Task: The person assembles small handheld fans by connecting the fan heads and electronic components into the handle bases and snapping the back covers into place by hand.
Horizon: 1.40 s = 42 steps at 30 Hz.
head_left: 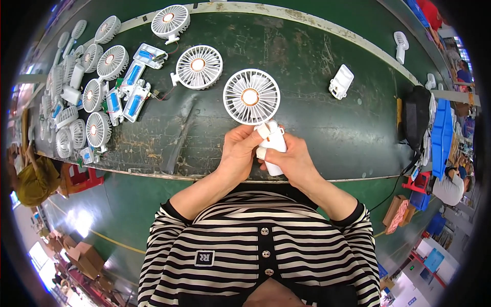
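Note:
Both my hands grip a white handheld fan (251, 110) just above the table's near edge. Its round grille with an orange ring points away from me, and its white handle (274, 162) comes down between my hands. My left hand (238, 148) is closed at the neck, the thumb pressed on the top of the handle. Lower on the handle, my right hand (295, 159) is closed round it from the right. White coverings wrap both thumbs. Fingers behind the handle are partly hidden.
Beyond my left hand lie a loose fan head (199, 67), several opened handles with blue batteries (135, 104) and a pile of fans (92, 95). A white handle shell (341, 82) rests on the right; a black bag (415, 118) stands at the table's right end.

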Motion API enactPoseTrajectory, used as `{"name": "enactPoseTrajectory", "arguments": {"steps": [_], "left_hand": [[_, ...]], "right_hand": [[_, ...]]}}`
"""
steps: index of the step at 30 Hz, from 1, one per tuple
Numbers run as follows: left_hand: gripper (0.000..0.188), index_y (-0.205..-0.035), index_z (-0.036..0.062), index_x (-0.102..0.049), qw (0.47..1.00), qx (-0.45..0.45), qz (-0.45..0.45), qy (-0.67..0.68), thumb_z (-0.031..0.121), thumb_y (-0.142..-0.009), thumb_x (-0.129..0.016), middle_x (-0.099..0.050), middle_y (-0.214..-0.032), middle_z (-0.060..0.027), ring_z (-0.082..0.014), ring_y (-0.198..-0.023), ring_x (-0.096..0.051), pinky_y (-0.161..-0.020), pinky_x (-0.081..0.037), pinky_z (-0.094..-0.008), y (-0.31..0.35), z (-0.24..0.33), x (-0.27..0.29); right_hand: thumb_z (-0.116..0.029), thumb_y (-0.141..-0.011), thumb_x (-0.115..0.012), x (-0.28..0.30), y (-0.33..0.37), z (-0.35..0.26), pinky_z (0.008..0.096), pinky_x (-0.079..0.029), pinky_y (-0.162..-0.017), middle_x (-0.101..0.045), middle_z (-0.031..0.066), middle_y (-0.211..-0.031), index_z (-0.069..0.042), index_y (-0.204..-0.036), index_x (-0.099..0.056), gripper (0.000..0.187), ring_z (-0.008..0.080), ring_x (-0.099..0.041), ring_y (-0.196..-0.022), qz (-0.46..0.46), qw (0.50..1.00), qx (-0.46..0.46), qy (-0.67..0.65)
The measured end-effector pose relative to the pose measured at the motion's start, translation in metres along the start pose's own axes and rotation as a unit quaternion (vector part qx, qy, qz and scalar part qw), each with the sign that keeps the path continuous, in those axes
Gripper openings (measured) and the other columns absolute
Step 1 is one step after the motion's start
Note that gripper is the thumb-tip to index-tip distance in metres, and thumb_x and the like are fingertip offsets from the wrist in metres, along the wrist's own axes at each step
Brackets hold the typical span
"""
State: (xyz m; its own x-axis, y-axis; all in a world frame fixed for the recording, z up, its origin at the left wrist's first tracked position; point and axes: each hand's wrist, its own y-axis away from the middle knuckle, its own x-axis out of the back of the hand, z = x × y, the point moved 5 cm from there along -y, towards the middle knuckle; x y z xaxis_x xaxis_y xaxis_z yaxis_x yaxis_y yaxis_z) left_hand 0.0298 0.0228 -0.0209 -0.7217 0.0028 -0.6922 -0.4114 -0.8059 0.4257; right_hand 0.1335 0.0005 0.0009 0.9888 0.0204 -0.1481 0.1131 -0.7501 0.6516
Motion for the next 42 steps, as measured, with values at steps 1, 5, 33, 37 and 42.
{"name": "enactPoseTrajectory", "arguments": {"steps": [1, 5, 33, 37, 42], "left_hand": [[0.03, -0.108, -0.002, -0.055, 1.0, -0.001, -0.003, -0.012, 0.017, -0.085, -0.056, -0.06, -0.105, -0.016, -0.0191, -0.091, -0.06, -0.08, -0.048, -0.0314, 0.0, 0.0, 0.0], [0.033, -0.112, -0.0018, -0.052, 0.999, -0.017, -0.033, -0.011, 0.013, -0.083, -0.058, -0.059, -0.108, -0.0157, -0.0191, -0.094, -0.059, -0.081, -0.048, -0.0317, 0.002, 0.001, -0.005], [0.064, -0.135, 0.0005, -0.026, 0.986, -0.093, -0.059, -0.125, 0.009, -0.082, -0.06, -0.039, -0.134, -0.0152, -0.0216, -0.124, -0.036, -0.101, -0.029, -0.0339, -0.022, 0.043, -0.008], [0.054, -0.129, 0.0012, -0.038, 0.923, -0.203, -0.035, -0.326, 0.008, -0.081, -0.061, -0.05, -0.123, -0.0128, -0.0216, -0.114, -0.048, -0.095, -0.037, -0.0335, -0.008, 0.071, 0.01], [0.037, -0.116, -0.0046, -0.049, 0.909, -0.224, 0.049, -0.347, 0.0, -0.08, -0.057, -0.059, -0.11, -0.0142, -0.0194, -0.101, -0.057, -0.085, -0.045, -0.0285, 0.007, 0.088, 0.04]], "right_hand": [[0.0, -0.073, -0.059, 0.001, 0.0, 0.001, 0.0268, -0.053, -0.058, -0.061, 0.0109, -0.084, 0.006, -0.095, -0.055, 0.023, 0.0156, -0.061, -0.068, -0.002, 1.0, 0.0, 0.002], [0.003, -0.073, -0.056, 0.004, 0.0, 0.0, 0.0276, -0.054, -0.061, -0.061, 0.0109, -0.086, 0.005, -0.098, -0.054, 0.025, 0.0162, -0.061, -0.071, -0.022, 1.0, 0.005, -0.008], [0.0, -0.071, -0.055, 0.038, -0.047, -0.07, 0.0278, -0.049, -0.049, -0.061, 0.0107, -0.072, 0.003, -0.092, -0.054, 0.022, 0.0164, -0.059, -0.053, 0.075, 0.987, 0.135, 0.052], [-0.018, -0.067, -0.062, 0.135, -0.136, -0.155, 0.0342, -0.048, -0.052, -0.062, 0.0148, -0.068, 0.004, -0.085, -0.055, 0.029, 0.0232, -0.061, -0.055, 0.268, 0.877, 0.275, 0.288], [-0.016, -0.069, -0.059, 0.183, -0.207, -0.212, 0.0424, -0.05, -0.061, -0.06, 0.0152, -0.078, -0.004, -0.082, -0.051, 0.019, 0.0307, -0.061, -0.074, 0.487, 0.574, 0.333, 0.568]]}}
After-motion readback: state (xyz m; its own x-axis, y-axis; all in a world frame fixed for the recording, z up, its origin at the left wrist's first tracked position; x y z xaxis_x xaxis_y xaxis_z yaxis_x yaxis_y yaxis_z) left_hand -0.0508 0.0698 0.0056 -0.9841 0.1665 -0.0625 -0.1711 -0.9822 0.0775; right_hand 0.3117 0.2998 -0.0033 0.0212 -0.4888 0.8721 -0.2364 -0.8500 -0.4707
